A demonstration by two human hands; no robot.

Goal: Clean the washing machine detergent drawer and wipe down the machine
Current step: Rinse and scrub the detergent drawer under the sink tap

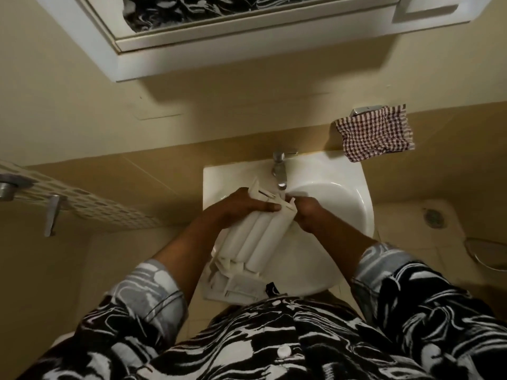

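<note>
Black-and-white swirl-print shirt [274,338]; sleeves [153,281] turned back, paler grey inside; white button [283,351] at front.

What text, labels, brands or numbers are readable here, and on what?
None readable.
detergent drawer: plain white plastic, no legible marking on the side that shows.
tap, sink, checked cloth, cabinet: no text.
shirt: abstract black-and-white pattern, not lettering.
</note>
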